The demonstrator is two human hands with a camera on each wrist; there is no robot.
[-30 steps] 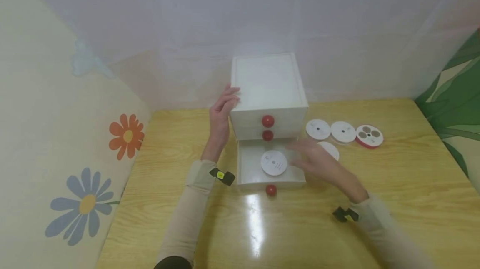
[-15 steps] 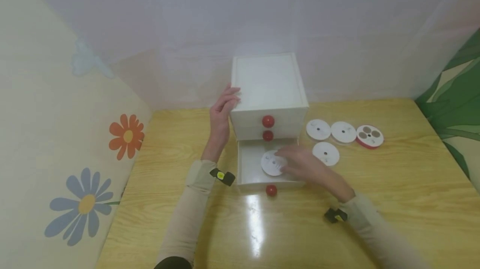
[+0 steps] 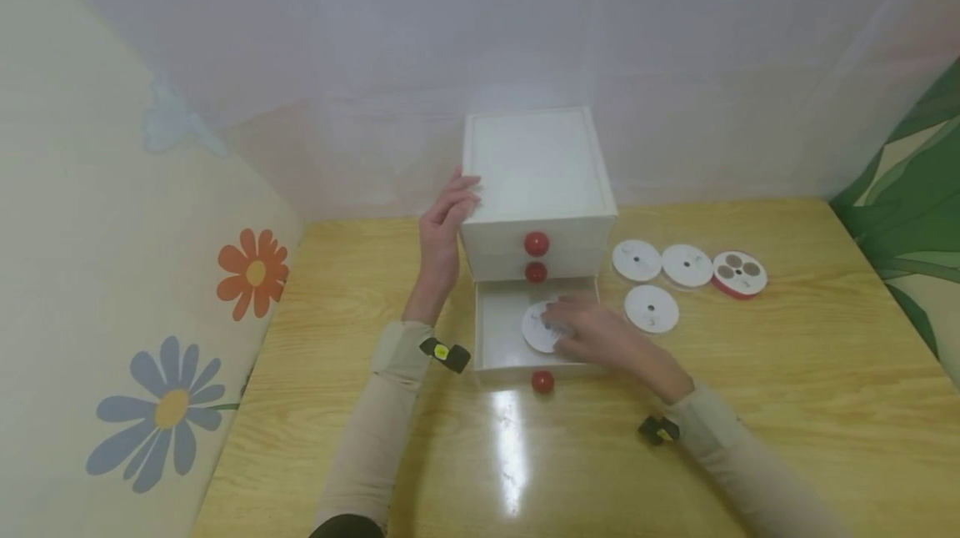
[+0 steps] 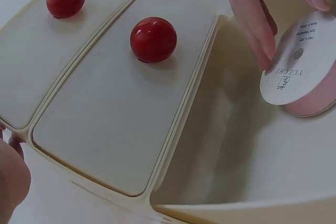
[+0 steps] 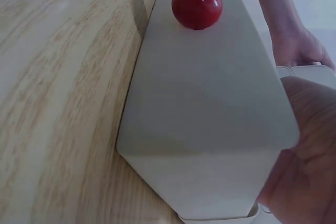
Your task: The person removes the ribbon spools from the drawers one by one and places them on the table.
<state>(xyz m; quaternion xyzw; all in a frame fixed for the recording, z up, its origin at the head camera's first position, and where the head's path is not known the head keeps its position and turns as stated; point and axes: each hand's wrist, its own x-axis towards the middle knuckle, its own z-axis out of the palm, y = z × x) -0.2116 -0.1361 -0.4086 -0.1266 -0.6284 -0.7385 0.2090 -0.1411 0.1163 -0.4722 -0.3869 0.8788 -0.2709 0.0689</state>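
A white drawer cabinet [image 3: 536,163] with round red knobs stands on the table, its bottom drawer [image 3: 495,329] pulled out. My left hand [image 3: 441,229] rests against the cabinet's upper left edge, fingertips on the top. Inside the drawer is a ribbon spool [image 4: 296,64] with white printed discs and pink ribbon. My right hand [image 3: 600,336] reaches in over the drawer's right side and pinches this spool by its rim, fingers on one side and thumb on the other. In the right wrist view, the drawer front [image 5: 205,87] hides the spool.
Right of the cabinet lie several more spools: two white ones [image 3: 637,260] in the back row, a red-edged spool [image 3: 739,274] beside them, and a white spool [image 3: 652,309] in front. Behind the table hangs a pale curtain [image 3: 420,37].
My right hand has moved left and over the drawer, onto the spool there, uncovering the front white spool on the table. My left hand has stayed on the cabinet.
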